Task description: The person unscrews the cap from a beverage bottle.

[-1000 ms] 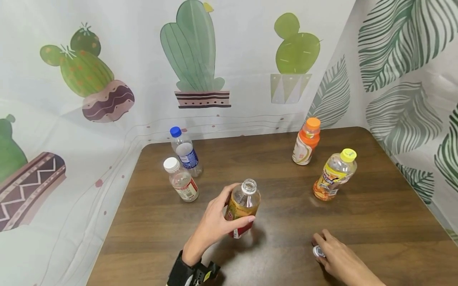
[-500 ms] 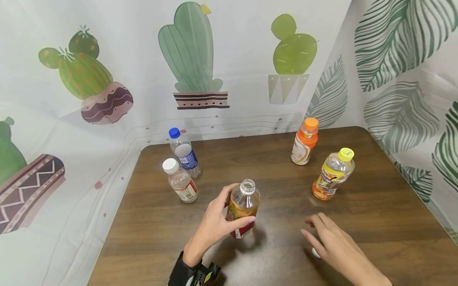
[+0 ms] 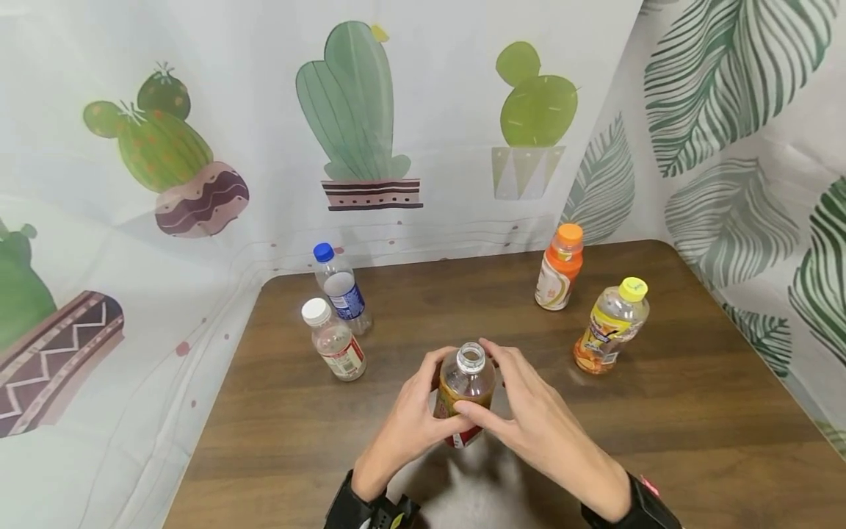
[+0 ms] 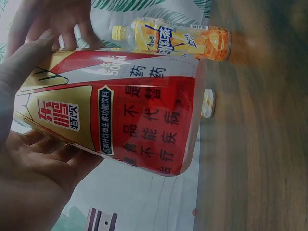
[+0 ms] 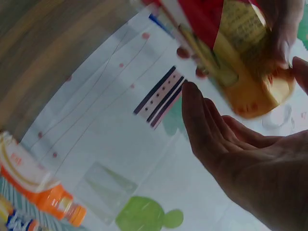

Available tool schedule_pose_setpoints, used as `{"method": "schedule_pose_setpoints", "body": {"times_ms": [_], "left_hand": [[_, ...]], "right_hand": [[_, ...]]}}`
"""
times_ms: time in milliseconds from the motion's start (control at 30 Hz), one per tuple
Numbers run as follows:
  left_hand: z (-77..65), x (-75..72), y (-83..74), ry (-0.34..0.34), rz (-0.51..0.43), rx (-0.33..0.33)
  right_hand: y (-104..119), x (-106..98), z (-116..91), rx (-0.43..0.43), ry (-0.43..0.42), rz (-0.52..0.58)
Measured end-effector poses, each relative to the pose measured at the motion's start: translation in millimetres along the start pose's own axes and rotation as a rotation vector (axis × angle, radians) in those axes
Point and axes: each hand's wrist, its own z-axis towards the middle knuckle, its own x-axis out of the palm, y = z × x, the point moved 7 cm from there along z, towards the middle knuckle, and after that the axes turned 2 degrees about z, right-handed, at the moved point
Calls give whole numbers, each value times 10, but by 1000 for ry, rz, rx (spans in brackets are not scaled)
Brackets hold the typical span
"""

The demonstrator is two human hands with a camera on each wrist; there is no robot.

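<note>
Cactus-print cloth [image 3: 456, 88] hangs behind a brown wooden table [image 3: 284, 441]. Uncapped red-and-gold bottle [image 3: 468, 387] is near the middle front, long axis roughly vertical, open mouth up toward the head camera; can't tell if its base touches the wood. Left hand [image 3: 410, 415] has it gripped, thumb in front, fingers wrapped behind. Right hand [image 3: 535, 411] sits around the other side, fingers apart from the thumb and gently bent; the right wrist cam shows a gap by the fingers, but can't tell if the thumb touches. Wide stretch of tabletop behind it, between the white-capped bottle [image 3: 338, 342] and blue-capped bottle [image 3: 340, 288] on the left and the yellow-capped bottle [image 3: 611, 328] and orange-capped bottle [image 3: 559, 270] on the right, back edge well off. Half a second ago that right hand was off to the right; bottle's shifted slightly right too.
</note>
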Motion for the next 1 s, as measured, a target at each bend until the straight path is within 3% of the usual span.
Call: {"method": "schedule_pose_setpoints", "body": {"times_ms": [200, 333, 667, 1000], "left_hand": [[-3, 27, -26, -12, -4, 73], [9, 22, -31, -20, 9, 85], [9, 127, 8, 66, 3, 28], [-50, 116, 89, 95, -12, -15]], "right_hand": [[101, 82, 60, -62, -39, -27], [110, 79, 81, -65, -50, -35], [41, 15, 65, -55, -64, -75], [-262, -213, -42, 21, -129, -146]]}}
